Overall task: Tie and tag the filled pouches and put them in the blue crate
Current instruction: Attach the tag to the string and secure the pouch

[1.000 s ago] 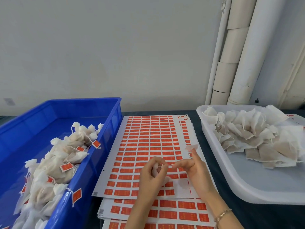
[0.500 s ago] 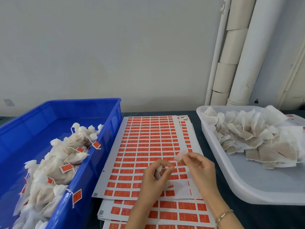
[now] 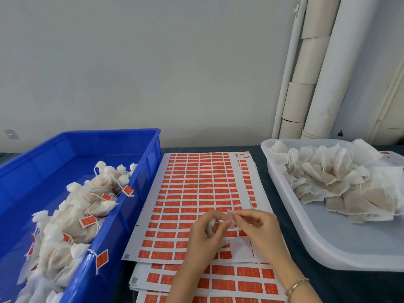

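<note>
now, at six o'clock over the sticker sheet (image 3: 196, 189), left hand (image 3: 202, 238) curls round a pouch (image 3: 210, 226) while right hand (image 3: 260, 230) pinches a pale sticker (image 3: 231, 214).

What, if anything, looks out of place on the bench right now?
Only small things. One red tag hangs on its string over the near rim of the blue crate. The label sheets are fanned, not squared. Nothing looks spilled. The left hand holds a pouch; the right hand pinches a label.
</note>
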`<state>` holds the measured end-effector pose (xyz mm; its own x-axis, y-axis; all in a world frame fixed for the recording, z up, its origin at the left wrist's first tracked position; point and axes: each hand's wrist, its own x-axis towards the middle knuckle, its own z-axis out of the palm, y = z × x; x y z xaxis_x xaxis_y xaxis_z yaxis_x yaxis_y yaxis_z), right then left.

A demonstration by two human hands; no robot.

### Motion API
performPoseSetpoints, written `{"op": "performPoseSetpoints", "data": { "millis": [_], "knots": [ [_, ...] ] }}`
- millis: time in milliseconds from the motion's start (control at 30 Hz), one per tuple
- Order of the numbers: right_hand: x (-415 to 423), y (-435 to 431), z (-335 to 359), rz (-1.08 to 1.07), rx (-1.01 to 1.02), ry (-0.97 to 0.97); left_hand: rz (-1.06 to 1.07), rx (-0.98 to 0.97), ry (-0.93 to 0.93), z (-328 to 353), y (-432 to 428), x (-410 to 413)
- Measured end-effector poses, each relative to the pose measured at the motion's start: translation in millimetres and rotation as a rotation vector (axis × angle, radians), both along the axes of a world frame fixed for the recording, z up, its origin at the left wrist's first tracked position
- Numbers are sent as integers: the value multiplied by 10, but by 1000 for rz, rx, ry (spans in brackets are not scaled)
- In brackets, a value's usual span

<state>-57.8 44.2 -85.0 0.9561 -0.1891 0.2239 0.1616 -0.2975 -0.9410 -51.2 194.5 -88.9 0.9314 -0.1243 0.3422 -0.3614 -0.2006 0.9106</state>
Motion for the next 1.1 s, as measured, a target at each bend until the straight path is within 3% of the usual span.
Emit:
{"op": "performPoseSetpoints", "data": {
  "millis": [667, 833, 1100],
  "knots": [
    [1, -25, -2, 90, 122, 77, 105, 3, 59, -68, 12, 63],
    [5, -35, 30, 114, 247, 105, 148, -37, 87, -46, 12, 66],
    [28, -9, -35, 70, 26, 3, 132, -60, 98, -48, 19, 51]
  ]
}}
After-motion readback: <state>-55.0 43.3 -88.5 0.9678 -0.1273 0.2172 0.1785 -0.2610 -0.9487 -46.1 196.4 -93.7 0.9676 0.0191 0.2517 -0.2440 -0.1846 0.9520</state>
